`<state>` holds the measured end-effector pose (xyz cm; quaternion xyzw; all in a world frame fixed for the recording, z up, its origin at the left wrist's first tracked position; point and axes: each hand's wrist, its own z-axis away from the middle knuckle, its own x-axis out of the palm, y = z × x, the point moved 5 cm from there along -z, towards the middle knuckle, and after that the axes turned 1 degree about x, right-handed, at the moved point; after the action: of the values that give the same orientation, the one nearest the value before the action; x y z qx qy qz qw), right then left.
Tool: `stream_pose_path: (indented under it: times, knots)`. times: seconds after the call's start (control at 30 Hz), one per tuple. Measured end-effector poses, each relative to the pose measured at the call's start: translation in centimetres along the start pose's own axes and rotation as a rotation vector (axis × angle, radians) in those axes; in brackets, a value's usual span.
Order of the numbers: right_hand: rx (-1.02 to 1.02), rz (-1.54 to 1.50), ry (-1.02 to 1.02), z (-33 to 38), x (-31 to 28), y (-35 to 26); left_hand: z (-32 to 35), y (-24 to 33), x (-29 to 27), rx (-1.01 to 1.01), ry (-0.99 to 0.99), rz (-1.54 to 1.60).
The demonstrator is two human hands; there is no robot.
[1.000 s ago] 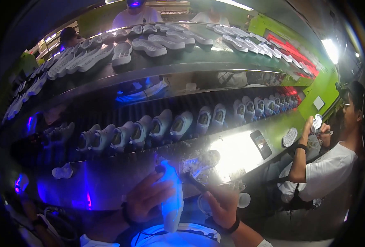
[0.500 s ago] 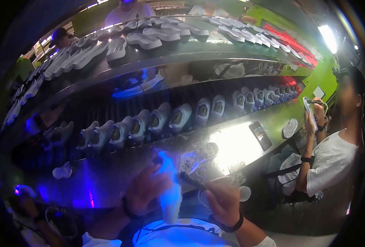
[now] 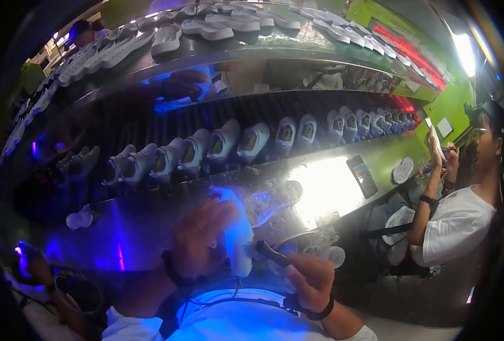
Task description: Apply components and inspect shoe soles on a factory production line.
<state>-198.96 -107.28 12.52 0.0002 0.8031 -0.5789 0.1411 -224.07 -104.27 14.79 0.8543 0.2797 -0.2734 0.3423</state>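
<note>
My left hand (image 3: pixel 203 233) is wrapped round a white shoe sole (image 3: pixel 239 227), lit strongly blue and held edge-up in front of my chest. The fingers are somewhat smeared and partly hide it. In my right hand (image 3: pixel 310 278) is a dark-handled brush (image 3: pixel 275 256), pinched between thumb and fingers. Its tip is at the right side of the sole, close to the end nearest me; I cannot tell if it touches. Just beyond, a pale shoe-shaped piece (image 3: pixel 274 202) with a patchy surface lies on the metal ledge (image 3: pixel 149 227).
A row of white shoes (image 3: pixel 223 139) stands on the dark conveyor; white soles (image 3: pixel 206 29) lie on the upper belt. On the ledge are a phone (image 3: pixel 362 176) and a bright lit patch. A small white cup (image 3: pixel 335 257) is beside my right hand. Co-workers (image 3: pixel 459 221) sit at both sides.
The sole has tilted and its near end has come up away from my chest. The brush is now by that near end, rather than partway along. My view has shifted slightly.
</note>
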Motion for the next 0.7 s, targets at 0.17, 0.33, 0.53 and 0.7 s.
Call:
stream_pose_path:
  times: [0.17, 0.33, 0.53, 0.7]
  knots:
    - [-0.085, 0.031, 0.071, 1.1, 0.7, 0.5, -0.2, -0.9, 0.0, -0.018, -0.005, -0.046]
    - [-0.112, 0.098, 0.090, 0.9, 0.8, -0.3, -0.4, -0.6, -0.5, -0.117, -0.034, -0.013]
    - [-0.101, 0.282, 0.110, 0.2, 0.3, -2.1, 0.0, -1.1, -0.5, -0.172, -0.074, -0.047]
    - [-0.125, 0.448, 0.011, -1.5, -0.8, -3.7, 0.0, -1.1, -0.9, -0.219, -0.131, -0.050]
